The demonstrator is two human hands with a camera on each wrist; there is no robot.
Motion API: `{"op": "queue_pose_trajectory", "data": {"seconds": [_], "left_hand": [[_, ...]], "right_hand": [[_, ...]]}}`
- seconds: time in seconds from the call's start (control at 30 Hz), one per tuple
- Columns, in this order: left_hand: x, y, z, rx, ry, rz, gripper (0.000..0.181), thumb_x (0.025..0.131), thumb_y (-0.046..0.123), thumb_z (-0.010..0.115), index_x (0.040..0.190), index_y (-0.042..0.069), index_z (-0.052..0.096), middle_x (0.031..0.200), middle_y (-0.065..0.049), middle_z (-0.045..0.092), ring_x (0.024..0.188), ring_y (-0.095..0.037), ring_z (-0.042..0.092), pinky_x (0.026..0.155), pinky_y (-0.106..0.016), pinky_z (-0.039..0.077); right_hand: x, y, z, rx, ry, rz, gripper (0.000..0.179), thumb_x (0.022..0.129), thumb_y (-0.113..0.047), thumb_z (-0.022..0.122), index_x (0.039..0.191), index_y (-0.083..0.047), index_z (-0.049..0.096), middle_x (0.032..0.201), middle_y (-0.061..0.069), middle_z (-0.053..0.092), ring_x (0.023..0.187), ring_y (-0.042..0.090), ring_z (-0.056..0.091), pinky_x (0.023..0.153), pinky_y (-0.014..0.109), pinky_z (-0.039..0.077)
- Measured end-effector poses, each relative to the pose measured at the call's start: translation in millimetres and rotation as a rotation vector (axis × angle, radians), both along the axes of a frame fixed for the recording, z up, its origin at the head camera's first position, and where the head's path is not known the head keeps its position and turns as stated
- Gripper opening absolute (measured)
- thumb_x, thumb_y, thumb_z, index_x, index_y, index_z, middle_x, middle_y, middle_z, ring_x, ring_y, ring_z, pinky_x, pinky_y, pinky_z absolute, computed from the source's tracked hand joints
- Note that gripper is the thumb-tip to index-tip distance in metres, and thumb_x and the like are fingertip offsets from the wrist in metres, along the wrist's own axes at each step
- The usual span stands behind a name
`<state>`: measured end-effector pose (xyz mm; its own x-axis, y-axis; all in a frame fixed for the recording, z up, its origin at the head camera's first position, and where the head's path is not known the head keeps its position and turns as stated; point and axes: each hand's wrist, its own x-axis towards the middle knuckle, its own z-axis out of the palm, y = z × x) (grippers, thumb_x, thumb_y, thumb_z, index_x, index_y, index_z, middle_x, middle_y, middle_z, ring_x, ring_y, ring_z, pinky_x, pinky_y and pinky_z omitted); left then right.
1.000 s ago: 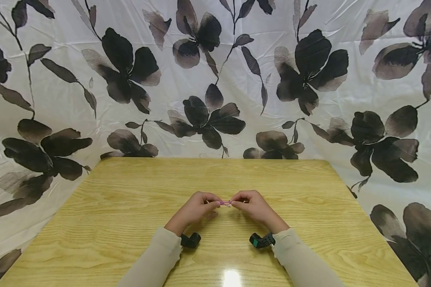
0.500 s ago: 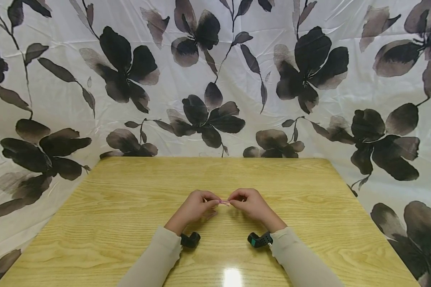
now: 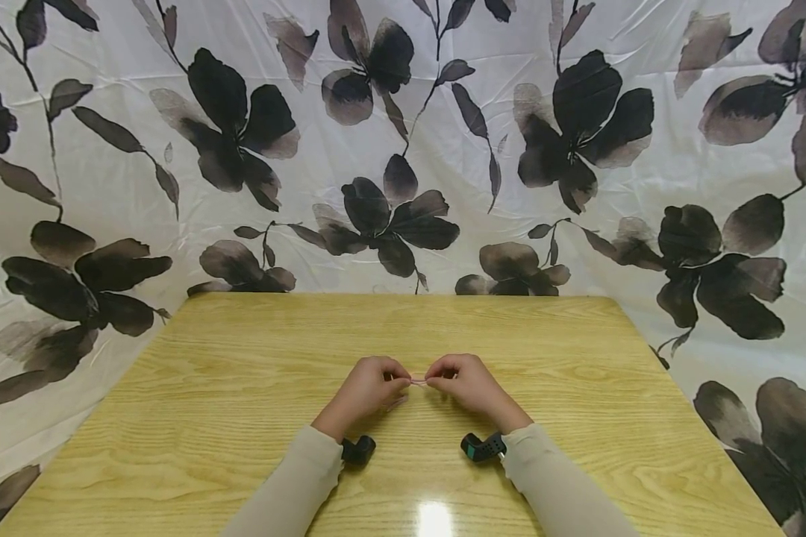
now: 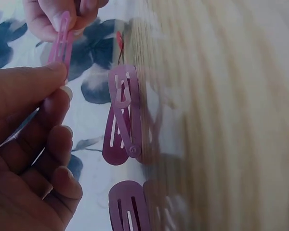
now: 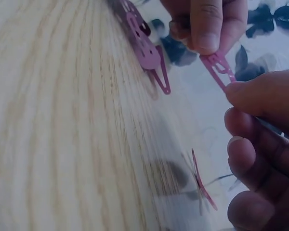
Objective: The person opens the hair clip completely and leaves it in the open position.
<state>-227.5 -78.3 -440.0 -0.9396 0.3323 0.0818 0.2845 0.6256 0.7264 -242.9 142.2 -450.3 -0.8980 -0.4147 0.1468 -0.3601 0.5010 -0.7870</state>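
Between my two hands a pink snap hair clip (image 3: 418, 381) is stretched sideways over the table. The left hand (image 3: 369, 388) pinches one end between thumb and forefinger, and the right hand (image 3: 466, 380) pinches the other. In the left wrist view the slotted frame of the hair clip (image 4: 63, 41) shows between the fingertips. From the right wrist the hair clip (image 5: 216, 70) shows its inner tongue within the frame. The other fingers of the right hand (image 5: 262, 159) are loosely bent below it. My fingertips cover both ends of the clip.
More purple hair clips lie on the table: a sprung-apart hair clip (image 4: 135, 115), a nearer hair clip (image 4: 127, 192) and a thin reddish piece (image 5: 202, 180) seen edge-on. The wood-grain table (image 3: 242, 343) meets a floral cloth (image 3: 483, 149) at its back and sides.
The right hand has shifted slightly left, narrowing the gap to the left hand. The clip part that stuck out below now lies nearly in line with the rest.
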Motion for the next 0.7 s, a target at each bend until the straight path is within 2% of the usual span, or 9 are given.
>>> {"op": "queue_pose_trajectory", "data": {"seconds": [0.17, 0.33, 0.57, 0.7], "left_hand": [[-2.4, 2.5, 1.2, -0.05, 0.011, 0.003, 0.01, 0.093, 0.023, 0.065, 0.09, 0.017, 0.073, 0.083, 0.006, 0.064, 0.066, -0.011, 0.054, 0.062, -0.028, 0.047], [-5.4, 3.5, 2.7, -0.097, 0.05, -0.012, 0.007, 0.092, 0.02, 0.067, 0.088, 0.017, 0.072, 0.078, 0.006, 0.062, 0.062, -0.011, 0.052, 0.058, -0.026, 0.045], [-6.9, 4.4, 2.5, -0.146, 0.082, -0.058, 0.009, 0.092, 0.017, 0.065, 0.091, 0.015, 0.073, 0.078, 0.005, 0.063, 0.058, -0.009, 0.051, 0.055, -0.024, 0.045], [-6.9, 4.4, 1.3, -0.167, 0.103, -0.076, 0.009, 0.092, 0.016, 0.065, 0.091, 0.014, 0.074, 0.081, 0.004, 0.064, 0.062, -0.008, 0.051, 0.058, -0.024, 0.045]], "right_hand": [[-2.2, -0.2, -1.9, 0.02, -0.02, 0.006, 0.007, 0.089, -0.018, 0.07, 0.087, -0.022, 0.075, 0.085, -0.005, 0.068, 0.069, 0.014, 0.056, 0.062, 0.027, 0.047], [-4.0, -1.9, -2.7, 0.043, -0.026, 0.007, 0.006, 0.089, -0.019, 0.069, 0.087, -0.022, 0.074, 0.085, -0.005, 0.069, 0.068, 0.012, 0.056, 0.062, 0.026, 0.047], [-4.9, -2.9, -4.6, 0.07, -0.01, 0.01, 0.007, 0.089, -0.018, 0.07, 0.086, -0.023, 0.073, 0.086, -0.006, 0.068, 0.067, 0.011, 0.055, 0.06, 0.026, 0.047], [-4.6, -3.0, -4.8, 0.084, 0.007, 0.018, 0.009, 0.089, -0.017, 0.07, 0.085, -0.025, 0.073, 0.084, -0.007, 0.068, 0.067, 0.011, 0.054, 0.06, 0.025, 0.046]]}}
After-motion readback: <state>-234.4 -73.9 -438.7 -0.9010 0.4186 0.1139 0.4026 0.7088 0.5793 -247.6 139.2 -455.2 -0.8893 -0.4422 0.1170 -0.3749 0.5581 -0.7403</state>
